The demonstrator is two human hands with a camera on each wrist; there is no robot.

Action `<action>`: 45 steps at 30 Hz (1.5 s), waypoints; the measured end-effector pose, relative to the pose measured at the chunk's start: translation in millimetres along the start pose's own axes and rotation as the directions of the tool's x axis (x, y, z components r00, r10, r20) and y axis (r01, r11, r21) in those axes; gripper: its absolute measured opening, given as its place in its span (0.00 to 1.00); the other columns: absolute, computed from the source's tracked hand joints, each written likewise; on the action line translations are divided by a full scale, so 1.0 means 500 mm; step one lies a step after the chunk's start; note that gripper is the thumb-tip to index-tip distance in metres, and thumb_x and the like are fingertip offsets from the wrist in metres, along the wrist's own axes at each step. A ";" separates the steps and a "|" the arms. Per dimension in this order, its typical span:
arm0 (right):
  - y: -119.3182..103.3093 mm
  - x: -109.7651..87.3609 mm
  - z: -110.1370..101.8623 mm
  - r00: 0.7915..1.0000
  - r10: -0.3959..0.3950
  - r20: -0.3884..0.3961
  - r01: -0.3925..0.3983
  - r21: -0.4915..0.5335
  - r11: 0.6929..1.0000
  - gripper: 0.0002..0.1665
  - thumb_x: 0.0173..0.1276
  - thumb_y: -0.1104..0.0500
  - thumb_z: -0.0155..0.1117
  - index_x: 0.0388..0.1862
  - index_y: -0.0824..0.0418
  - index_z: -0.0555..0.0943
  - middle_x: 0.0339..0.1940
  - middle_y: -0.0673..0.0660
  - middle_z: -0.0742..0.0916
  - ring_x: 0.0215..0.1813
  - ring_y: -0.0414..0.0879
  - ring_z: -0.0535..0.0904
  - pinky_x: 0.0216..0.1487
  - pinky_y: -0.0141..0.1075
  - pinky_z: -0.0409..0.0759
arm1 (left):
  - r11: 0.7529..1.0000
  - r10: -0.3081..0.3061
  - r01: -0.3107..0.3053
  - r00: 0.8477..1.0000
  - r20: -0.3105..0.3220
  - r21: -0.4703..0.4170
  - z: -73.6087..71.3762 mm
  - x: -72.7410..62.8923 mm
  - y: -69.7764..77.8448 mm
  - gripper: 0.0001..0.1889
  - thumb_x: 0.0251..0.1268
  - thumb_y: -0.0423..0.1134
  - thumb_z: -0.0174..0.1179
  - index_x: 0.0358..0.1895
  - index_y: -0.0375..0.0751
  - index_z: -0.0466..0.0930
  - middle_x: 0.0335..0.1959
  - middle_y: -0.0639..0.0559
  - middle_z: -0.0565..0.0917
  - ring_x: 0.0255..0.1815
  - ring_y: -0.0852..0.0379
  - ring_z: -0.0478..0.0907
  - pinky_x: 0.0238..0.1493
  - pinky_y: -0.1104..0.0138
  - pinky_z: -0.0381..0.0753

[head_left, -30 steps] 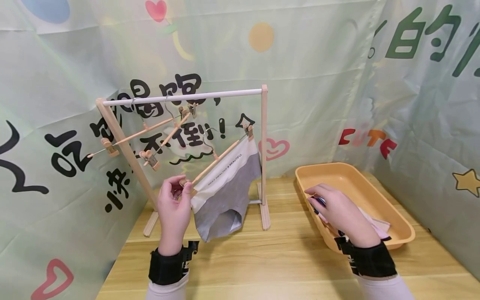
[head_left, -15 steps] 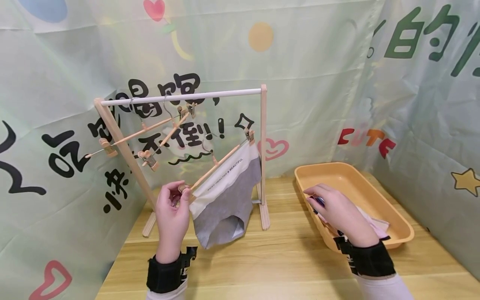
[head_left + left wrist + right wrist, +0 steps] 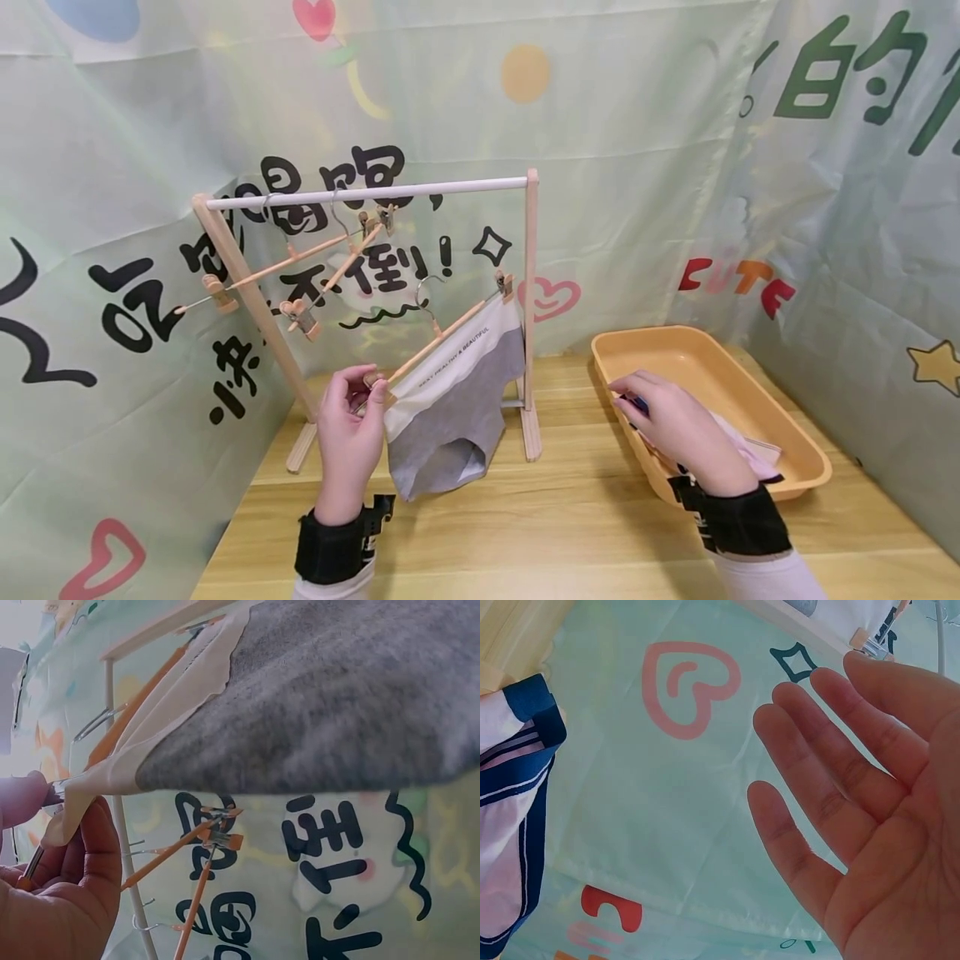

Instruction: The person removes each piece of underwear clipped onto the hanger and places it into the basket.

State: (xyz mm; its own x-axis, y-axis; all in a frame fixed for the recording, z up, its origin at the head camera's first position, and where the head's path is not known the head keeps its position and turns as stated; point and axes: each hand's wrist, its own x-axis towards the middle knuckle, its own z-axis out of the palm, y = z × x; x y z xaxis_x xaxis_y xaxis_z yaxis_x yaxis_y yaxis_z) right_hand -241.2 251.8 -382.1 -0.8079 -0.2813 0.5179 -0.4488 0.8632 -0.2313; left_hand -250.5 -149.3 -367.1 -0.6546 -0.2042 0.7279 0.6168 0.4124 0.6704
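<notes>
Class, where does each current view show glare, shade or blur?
Head: mostly crisp, with a pale sheen on the table; left wrist: glare at the picture's edge near the left hand, grey garment blurred along its lower edge; right wrist: right hand shaded against a brighter backdrop.

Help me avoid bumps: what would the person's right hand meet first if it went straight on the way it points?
Probably the pale wooden upright rack post nearest the right hand, though depth is unclear; it might pass in front.
</notes>
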 end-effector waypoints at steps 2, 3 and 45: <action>0.001 -0.001 0.000 1.000 -0.005 -0.005 0.005 -0.001 1.000 0.10 0.69 0.64 0.71 0.48 0.59 0.86 0.43 0.55 0.89 0.42 0.47 0.85 0.45 0.48 0.84 | 1.000 0.004 -0.004 1.000 0.005 -0.002 -0.002 0.000 0.000 0.11 0.69 0.26 0.65 0.51 0.25 0.79 0.40 0.38 0.82 0.40 0.71 0.77 0.47 0.84 0.77; 0.001 -0.002 0.001 1.000 -0.008 -0.007 0.008 0.000 1.000 0.09 0.69 0.64 0.71 0.48 0.59 0.86 0.43 0.55 0.89 0.42 0.47 0.84 0.45 0.47 0.84 | 1.000 0.004 -0.004 1.000 0.008 -0.004 -0.003 0.000 0.001 0.11 0.69 0.26 0.65 0.51 0.25 0.79 0.40 0.38 0.82 0.40 0.71 0.77 0.47 0.84 0.77; -0.014 0.005 -0.003 0.990 0.139 -0.001 -0.137 0.132 0.982 0.24 0.77 0.50 0.64 0.66 0.59 0.78 0.57 0.61 0.87 0.56 0.58 0.84 0.56 0.57 0.81 | 0.993 -0.035 0.077 0.909 0.416 -0.085 0.011 -0.015 0.018 0.08 0.70 0.29 0.64 0.50 0.34 0.81 0.39 0.46 0.84 0.40 0.64 0.79 0.43 0.72 0.82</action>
State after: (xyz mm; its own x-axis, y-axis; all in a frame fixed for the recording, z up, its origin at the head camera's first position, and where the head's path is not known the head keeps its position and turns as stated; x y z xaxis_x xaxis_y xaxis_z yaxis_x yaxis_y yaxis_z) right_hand -239.5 245.5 -377.7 -0.8619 -0.1584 0.4818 -0.3800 0.8308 -0.4066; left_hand -242.2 -139.3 -367.3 -0.7983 0.1697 0.5778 0.5993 0.3185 0.7344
